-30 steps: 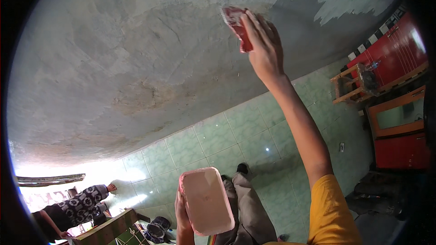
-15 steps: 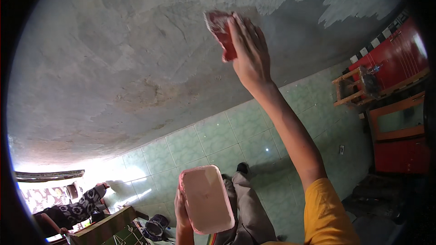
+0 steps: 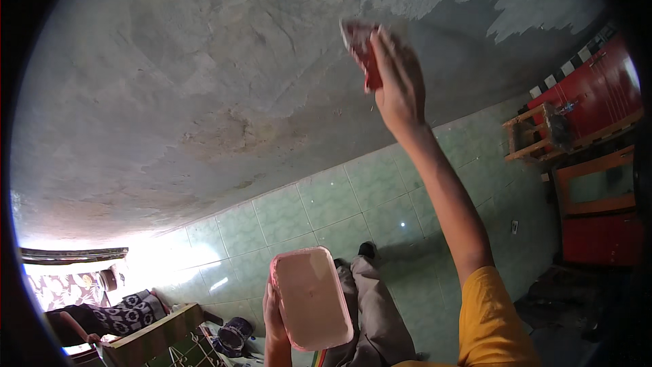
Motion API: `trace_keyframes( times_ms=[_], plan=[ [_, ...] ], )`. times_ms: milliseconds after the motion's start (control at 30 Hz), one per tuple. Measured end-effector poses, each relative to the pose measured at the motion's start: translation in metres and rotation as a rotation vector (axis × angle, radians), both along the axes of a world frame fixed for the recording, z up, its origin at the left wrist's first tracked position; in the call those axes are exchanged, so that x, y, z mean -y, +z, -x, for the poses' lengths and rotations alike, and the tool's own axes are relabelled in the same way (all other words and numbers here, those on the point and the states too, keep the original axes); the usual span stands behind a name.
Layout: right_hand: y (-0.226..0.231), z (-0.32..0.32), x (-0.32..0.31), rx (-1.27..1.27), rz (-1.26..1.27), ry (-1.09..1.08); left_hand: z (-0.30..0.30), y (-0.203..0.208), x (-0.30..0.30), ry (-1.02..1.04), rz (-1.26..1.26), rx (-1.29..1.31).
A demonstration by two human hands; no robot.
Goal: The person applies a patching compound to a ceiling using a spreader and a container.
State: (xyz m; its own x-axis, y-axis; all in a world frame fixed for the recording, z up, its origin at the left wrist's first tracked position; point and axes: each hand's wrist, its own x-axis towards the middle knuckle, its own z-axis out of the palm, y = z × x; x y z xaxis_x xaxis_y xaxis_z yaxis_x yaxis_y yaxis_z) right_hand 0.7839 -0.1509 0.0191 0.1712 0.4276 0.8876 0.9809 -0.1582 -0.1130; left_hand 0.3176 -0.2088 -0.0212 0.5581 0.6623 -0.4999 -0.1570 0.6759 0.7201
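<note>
My right hand (image 3: 399, 85) is raised against a grey plastered wall (image 3: 204, 81) and presses a red flat tool (image 3: 360, 51), smeared with plaster, onto it. My left hand (image 3: 274, 316) is low in the picture and holds up a pink rectangular tray (image 3: 311, 298) by its edge. The wall is darker and damp-looking around and to the right of the tool, paler to the left.
Green floor tiles (image 3: 326, 211) lie below. My trousered legs and a dark shoe (image 3: 367, 250) show under the tray. Red cabinets (image 3: 598, 102) and a wooden stool (image 3: 528, 132) stand at right. Another person in patterned clothes (image 3: 122, 316) is at lower left by a wooden frame.
My right hand has slid the red tool leftward across the wall. The pink tray stays about where it was.
</note>
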Motion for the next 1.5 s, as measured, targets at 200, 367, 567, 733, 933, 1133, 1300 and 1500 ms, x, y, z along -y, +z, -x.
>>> trace_keyframes(
  times_ms=[200,367,567,733,933,1133,1300,1500],
  plan=[
    [-0.021,-0.013,-0.02,0.047,0.101,-0.133,0.018,-0.029,0.001,-0.013,0.09,0.097],
    [-0.091,-0.004,0.019,-0.073,0.407,-0.074,0.004,-0.014,0.001,0.015,0.028,0.027],
    [0.025,-0.011,-0.018,0.011,0.026,-0.035,0.001,-0.004,-0.004,-0.038,0.026,0.053],
    [-0.029,-0.002,-0.028,-0.002,0.143,-0.056,0.013,-0.021,-0.004,-0.086,0.001,0.088],
    [-0.093,0.049,0.044,-0.405,0.334,0.088,0.007,-0.015,0.0,-0.051,-0.001,0.08],
    [0.032,0.153,0.117,-1.94,-0.176,0.404,-0.026,0.052,-0.001,0.099,-0.13,-0.002],
    [0.1,0.209,0.156,-1.848,-0.384,0.459,-0.062,0.105,-0.018,0.083,0.03,0.288],
    [0.109,0.235,0.191,-1.672,-0.287,0.545,-0.074,0.153,-0.014,0.045,-0.114,0.253]
  ],
)
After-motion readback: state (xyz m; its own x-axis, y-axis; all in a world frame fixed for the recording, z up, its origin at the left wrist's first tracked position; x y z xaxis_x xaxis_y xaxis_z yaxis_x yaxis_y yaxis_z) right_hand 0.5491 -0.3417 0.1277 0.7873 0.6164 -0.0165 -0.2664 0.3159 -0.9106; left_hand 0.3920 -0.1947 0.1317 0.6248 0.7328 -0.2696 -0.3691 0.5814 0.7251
